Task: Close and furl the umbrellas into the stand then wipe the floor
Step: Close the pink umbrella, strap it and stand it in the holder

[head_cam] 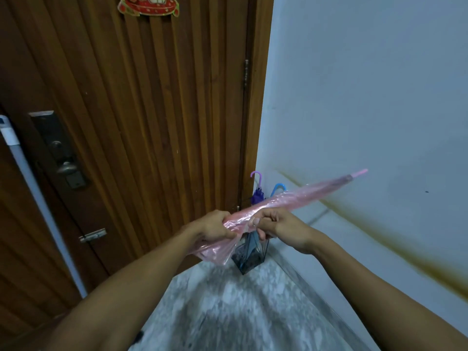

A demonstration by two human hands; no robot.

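Observation:
A closed pink translucent umbrella (pixel 298 197) lies slanted across the middle of the view, its tip up to the right. My left hand (pixel 214 228) grips its loose canopy folds at the lower end. My right hand (pixel 277 228) is closed around the canopy just beside the left, thumb on top. Behind and below my hands a dark wire umbrella stand (pixel 249 258) sits in the corner on the floor. A purple umbrella (pixel 258 192) and a blue-handled umbrella (pixel 278 188) stick up out of it, handles on top.
A brown wooden door (pixel 141 117) with a lock plate (pixel 59 150) fills the left. A white pole (pixel 38 198) leans against it. A pale wall (pixel 367 97) with a brownish streak rises on the right. The grey marbled floor (pixel 228 305) spreads below.

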